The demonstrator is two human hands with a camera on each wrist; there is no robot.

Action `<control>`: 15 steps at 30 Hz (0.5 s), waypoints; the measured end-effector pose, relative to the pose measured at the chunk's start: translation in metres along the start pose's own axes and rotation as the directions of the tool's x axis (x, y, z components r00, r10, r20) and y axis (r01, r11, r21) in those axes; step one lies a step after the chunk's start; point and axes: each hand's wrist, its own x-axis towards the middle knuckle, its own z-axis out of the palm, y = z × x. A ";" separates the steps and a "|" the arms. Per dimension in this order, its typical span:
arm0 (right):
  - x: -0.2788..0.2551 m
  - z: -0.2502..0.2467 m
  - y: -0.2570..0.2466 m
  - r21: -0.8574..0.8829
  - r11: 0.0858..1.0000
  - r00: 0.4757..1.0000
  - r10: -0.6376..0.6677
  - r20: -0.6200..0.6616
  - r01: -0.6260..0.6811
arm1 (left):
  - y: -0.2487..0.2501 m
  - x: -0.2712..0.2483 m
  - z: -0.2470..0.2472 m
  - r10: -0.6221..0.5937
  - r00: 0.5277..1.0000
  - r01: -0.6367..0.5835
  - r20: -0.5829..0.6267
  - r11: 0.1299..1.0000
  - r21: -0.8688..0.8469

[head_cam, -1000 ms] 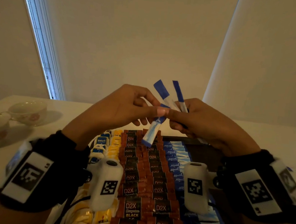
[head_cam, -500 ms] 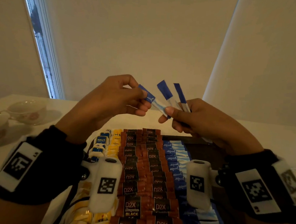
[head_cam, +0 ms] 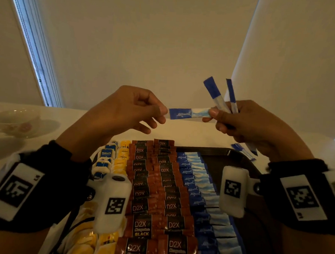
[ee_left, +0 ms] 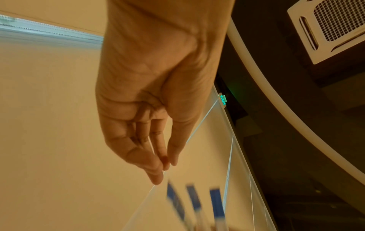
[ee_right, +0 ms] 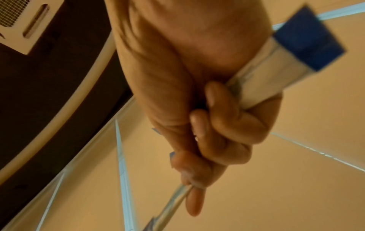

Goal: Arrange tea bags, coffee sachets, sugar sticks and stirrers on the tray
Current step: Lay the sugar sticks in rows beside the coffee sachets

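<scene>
Sugar stick (head_cam: 188, 113) matt paper, blue and white print. Coffee sachets (head_cam: 151, 194) glossy brown foil-like film. Tray (head_cam: 210, 149) dark, smooth. Teacup (head_cam: 14, 121) glazed china.

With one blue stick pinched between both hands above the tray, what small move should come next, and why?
Probably the left hand draws the horizontal sugar stick free of the right hand, which also grips two upright sticks, then lowers it toward the blue row on the tray.
</scene>
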 end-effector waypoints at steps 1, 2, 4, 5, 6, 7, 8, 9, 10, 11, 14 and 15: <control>0.001 -0.004 0.005 0.009 0.999 0.999 0.050 -0.004 -0.050 | 0.000 0.000 -0.003 0.005 1.000 -0.005 -0.015 1.000 0.008; 0.004 -0.007 0.012 0.007 0.993 0.993 0.118 -0.001 -0.118 | 0.001 0.001 -0.005 0.009 1.000 -0.008 -0.030 1.000 0.015; 0.016 -0.008 0.026 -0.048 0.962 0.962 0.271 0.030 -0.270 | 0.001 0.001 -0.010 0.011 0.999 -0.010 -0.050 1.000 0.017; 0.023 -0.008 0.033 -0.090 0.939 0.940 0.338 0.049 -0.333 | 0.001 0.001 -0.011 0.011 0.999 -0.010 -0.052 1.000 0.015; 0.031 -0.006 0.040 -0.133 0.912 0.915 0.398 0.062 -0.388 | 0.002 0.001 -0.012 0.011 0.999 -0.010 -0.049 1.000 0.016; 0.038 -0.004 0.046 -0.170 0.883 0.889 0.453 0.068 -0.437 | 0.002 0.001 -0.013 0.013 0.999 -0.012 -0.044 1.000 0.017; 0.045 -0.002 0.052 -0.198 0.854 0.862 0.502 0.070 -0.481 | 0.002 0.000 -0.013 0.016 0.999 -0.015 -0.039 1.000 0.019; 0.051 0.000 0.058 -0.221 0.826 0.835 0.545 0.077 -0.518 | 0.002 0.000 -0.013 0.021 0.999 -0.020 -0.037 1.000 0.020; 0.057 0.002 0.062 -0.242 0.801 0.809 0.581 0.088 -0.548 | 0.002 0.000 -0.014 0.026 0.999 -0.026 -0.036 0.999 0.019; 0.061 0.004 0.066 -0.260 0.778 0.786 0.610 0.099 -0.571 | 0.002 0.000 -0.015 0.032 0.999 -0.032 -0.037 0.999 0.020; 0.070 0.015 0.068 -0.325 0.737 0.751 0.651 0.108 -0.593 | 0.003 -0.001 -0.020 0.048 0.997 -0.047 -0.057 0.999 0.015; 0.071 0.019 0.067 -0.355 0.727 0.750 0.655 0.097 -0.589 | 0.003 -0.001 -0.022 0.050 0.997 -0.049 -0.063 0.999 0.012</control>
